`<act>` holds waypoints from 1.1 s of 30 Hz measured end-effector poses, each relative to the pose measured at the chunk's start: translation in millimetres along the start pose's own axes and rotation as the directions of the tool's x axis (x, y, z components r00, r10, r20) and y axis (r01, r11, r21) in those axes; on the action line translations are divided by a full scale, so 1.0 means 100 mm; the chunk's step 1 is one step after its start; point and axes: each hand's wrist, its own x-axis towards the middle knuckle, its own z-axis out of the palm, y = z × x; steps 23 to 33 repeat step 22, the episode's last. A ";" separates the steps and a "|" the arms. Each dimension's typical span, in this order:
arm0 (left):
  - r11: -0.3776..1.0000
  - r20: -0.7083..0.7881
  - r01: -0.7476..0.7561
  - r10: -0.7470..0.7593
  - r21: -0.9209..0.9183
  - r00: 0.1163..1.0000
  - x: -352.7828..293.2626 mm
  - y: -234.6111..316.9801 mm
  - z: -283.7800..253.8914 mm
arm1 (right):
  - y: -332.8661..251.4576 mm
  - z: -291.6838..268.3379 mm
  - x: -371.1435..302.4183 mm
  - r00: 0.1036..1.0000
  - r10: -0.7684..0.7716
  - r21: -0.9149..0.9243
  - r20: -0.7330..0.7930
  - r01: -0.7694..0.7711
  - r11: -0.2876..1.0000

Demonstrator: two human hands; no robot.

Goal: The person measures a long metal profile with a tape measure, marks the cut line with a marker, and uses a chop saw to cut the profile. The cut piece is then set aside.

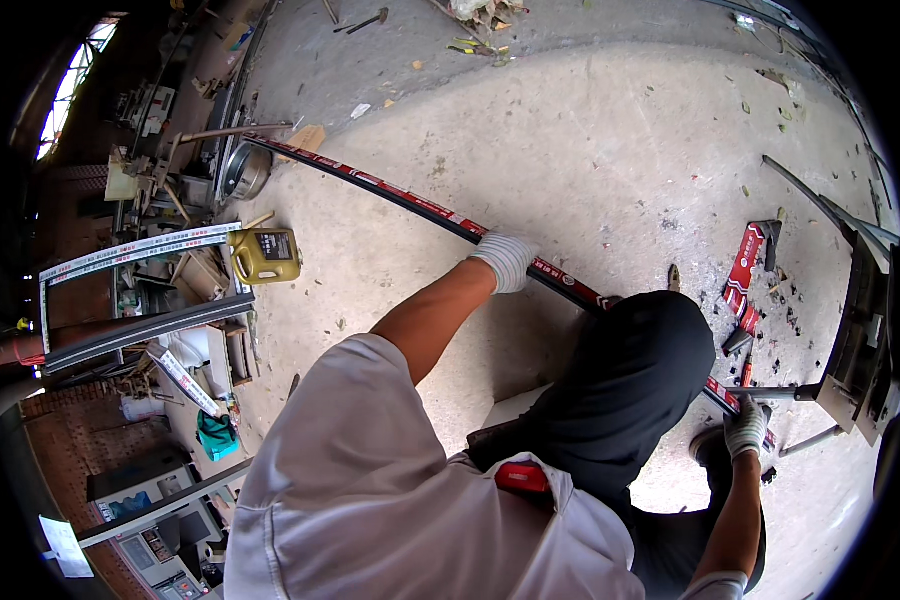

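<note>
A long, narrow black profile bar [400, 196] with red printed film along it runs slantwise from the far left to the near right. It passes over or against my bent knee in dark trousers, which hides part of it. My left hand [507, 262], in a white striped knit glove, is closed around the bar's middle stretch. At the near right end, my right hand [745, 430], gloved alike, is wrapped about the bar close to its tip. Beside that hand, a dark metal rod juts from a machine [862, 345] at the right edge.
Red film-covered offcuts [744, 268] and small black scraps litter the concrete floor [610, 130] at right. An olive-yellow jug [266, 256], a round metal pan [247, 170] and a pale-and-dark frame [140, 335] stand at left. A grey machine [160, 530] sits at lower left.
</note>
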 end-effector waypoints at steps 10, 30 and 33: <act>0.997 -0.017 -0.041 0.040 -0.070 0.999 0.03 -0.36 0.33 | -0.90 -0.14 0.76 0.991 -0.121 -0.072 0.058 0.125 0.990; 0.685 0.026 -0.025 0.064 -0.728 0.998 0.83 -0.65 0.87 | -0.83 -0.07 0.87 0.989 -0.148 0.050 0.000 0.148 0.988; 0.685 0.026 -0.025 0.064 -0.728 0.998 0.83 -0.65 0.87 | -0.83 -0.07 0.87 0.989 -0.148 0.050 0.000 0.148 0.988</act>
